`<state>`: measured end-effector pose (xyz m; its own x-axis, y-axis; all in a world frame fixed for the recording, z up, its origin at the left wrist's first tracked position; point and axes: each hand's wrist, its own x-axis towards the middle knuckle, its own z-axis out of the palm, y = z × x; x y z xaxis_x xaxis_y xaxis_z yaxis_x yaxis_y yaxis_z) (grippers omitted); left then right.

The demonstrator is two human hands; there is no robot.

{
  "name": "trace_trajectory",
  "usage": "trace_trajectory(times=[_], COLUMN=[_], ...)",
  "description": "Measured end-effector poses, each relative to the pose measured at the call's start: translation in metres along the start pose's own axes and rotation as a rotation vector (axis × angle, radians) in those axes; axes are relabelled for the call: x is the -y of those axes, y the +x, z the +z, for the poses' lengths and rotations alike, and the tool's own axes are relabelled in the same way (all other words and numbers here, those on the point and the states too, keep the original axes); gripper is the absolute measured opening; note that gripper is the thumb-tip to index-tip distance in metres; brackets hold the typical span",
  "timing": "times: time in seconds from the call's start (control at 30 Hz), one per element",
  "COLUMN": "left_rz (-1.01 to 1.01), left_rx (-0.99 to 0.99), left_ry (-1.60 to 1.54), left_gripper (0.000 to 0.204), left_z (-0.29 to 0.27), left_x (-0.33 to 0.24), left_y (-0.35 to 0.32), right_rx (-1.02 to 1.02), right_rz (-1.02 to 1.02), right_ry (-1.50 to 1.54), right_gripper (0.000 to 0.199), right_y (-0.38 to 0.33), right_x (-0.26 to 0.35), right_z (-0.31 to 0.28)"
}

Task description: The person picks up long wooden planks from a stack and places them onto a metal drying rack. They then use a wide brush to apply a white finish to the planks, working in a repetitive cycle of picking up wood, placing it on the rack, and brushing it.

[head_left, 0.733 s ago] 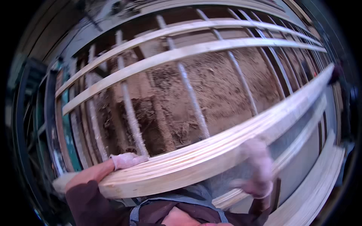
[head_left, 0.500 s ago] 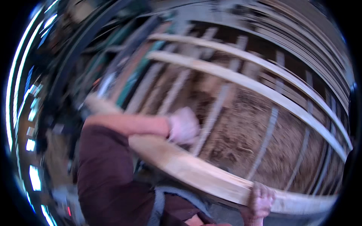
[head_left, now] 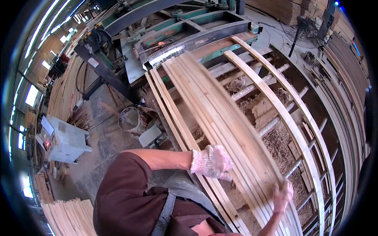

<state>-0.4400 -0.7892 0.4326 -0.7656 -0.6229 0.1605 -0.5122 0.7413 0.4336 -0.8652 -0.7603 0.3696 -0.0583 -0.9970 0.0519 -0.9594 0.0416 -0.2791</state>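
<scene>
Long pale wooden strips [head_left: 212, 106] lie side by side in a row over the rollers, running from the machine end down toward me. My left hand [head_left: 212, 162], in a whitish-pink knitted glove, is at the row's left edge with its fingers curled against the wood. My right hand [head_left: 282, 195] grips the row's right edge, slightly blurred. Two narrow strips [head_left: 173, 108] lie apart to the left, passing beneath my left hand. To the right, two longer pale strips [head_left: 271, 94] rest across the rollers, separate from the row.
Metal rollers [head_left: 271, 126] span a frame with sawdust [head_left: 277, 143] below. A green and grey steel machine [head_left: 193, 29] stands at the far end. On the left are a grey cabinet [head_left: 67, 139], a round bucket [head_left: 134, 120] and stacked timber [head_left: 69, 218]. More boards [head_left: 342, 90] lie far right.
The view has swung and sharpened from a heavy blur. The timber at my hands, earlier seen as one thick pale length, now shows as a row of strips; my left hand has come to its edge.
</scene>
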Motion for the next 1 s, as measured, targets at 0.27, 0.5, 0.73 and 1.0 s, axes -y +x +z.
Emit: trace_trajectory(times=[0.27, 0.5, 0.73, 1.0], left_rz=[-0.184, -0.065, -0.133, -0.115], left_rx=[0.077, 0.049, 0.043, -0.015], left_ry=[0.168, 0.171, 0.428, 0.373], left_gripper=[0.045, 0.06, 0.098, 0.09], left_z=[0.052, 0.072, 0.055, 0.071], left_x=[0.024, 0.04, 0.078, 0.102], left_y=[-0.011, -0.026, -0.028, -0.016], right_rx=[0.028, 0.041, 0.068, -0.033], right_rz=[0.051, 0.087, -0.222, -0.255], right_ry=[-0.129, -0.186, 0.036, -0.202], right_gripper=[0.054, 0.055, 0.074, 0.072], right_y=[0.025, 0.024, -0.051, -0.07], right_x=[-0.019, -0.003, 0.127, 0.144], right_z=[0.037, 0.029, 0.008, 0.047])
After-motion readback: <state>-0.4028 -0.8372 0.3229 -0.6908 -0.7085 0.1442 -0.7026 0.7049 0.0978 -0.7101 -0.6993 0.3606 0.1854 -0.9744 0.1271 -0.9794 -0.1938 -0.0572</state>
